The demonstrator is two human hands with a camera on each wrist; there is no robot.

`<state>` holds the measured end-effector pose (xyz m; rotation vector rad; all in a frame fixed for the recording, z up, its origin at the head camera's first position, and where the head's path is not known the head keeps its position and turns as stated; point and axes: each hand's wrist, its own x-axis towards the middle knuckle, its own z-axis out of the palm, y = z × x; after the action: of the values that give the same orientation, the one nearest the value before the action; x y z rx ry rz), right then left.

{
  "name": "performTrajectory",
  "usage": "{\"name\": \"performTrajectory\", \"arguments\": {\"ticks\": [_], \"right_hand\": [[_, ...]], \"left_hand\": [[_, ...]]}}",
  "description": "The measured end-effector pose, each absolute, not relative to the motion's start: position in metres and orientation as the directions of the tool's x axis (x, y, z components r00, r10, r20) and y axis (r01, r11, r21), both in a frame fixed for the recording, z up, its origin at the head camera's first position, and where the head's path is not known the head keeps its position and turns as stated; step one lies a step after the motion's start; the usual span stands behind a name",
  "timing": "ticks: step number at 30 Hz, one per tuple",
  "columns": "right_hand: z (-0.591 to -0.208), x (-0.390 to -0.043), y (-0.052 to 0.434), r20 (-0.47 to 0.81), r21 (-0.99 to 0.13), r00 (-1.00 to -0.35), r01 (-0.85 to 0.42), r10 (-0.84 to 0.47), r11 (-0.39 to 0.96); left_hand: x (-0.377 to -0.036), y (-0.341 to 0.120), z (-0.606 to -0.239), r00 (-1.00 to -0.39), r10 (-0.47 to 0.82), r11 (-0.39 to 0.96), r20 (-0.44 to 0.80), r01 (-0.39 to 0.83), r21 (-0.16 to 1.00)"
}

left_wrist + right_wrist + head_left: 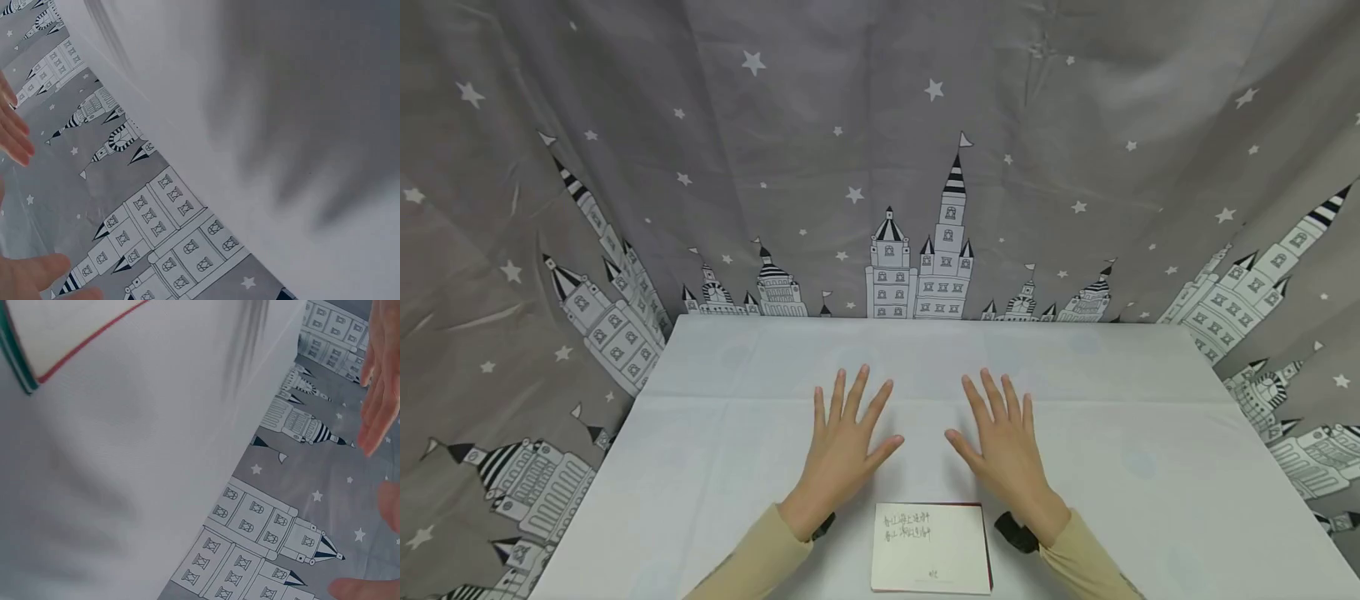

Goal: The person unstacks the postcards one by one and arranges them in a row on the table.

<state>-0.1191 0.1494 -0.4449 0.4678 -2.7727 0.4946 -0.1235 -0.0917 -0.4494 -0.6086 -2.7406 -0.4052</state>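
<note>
White cloth covers the table, and both hands lie flat on it, palms down, fingers straight and spread, holding nothing. From the head view the left hand sits left of centre and the right hand right of centre, a bare gap of cloth between their thumbs. A notebook lies open at the near edge of the table, just behind the hands and between the two wrists, touching neither hand; its cream page carries two short lines of handwriting and its red cover edge shows along the right side. Each wrist wears a dark strap below a beige sleeve. Behind and around the table hangs a grey curtain printed with white stars and castles.
</note>
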Motion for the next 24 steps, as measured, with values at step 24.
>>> {"name": "performTrajectory", "arguments": {"ticks": [24], "right_hand": [[-0.449,-0.086,0.181,0.528,-0.394,-0.781,-0.573,-0.333,0.718]], "left_hand": [[-0.099,-0.128,-0.442,-0.756,0.504,0.704,0.418,0.639,0.308]]}}
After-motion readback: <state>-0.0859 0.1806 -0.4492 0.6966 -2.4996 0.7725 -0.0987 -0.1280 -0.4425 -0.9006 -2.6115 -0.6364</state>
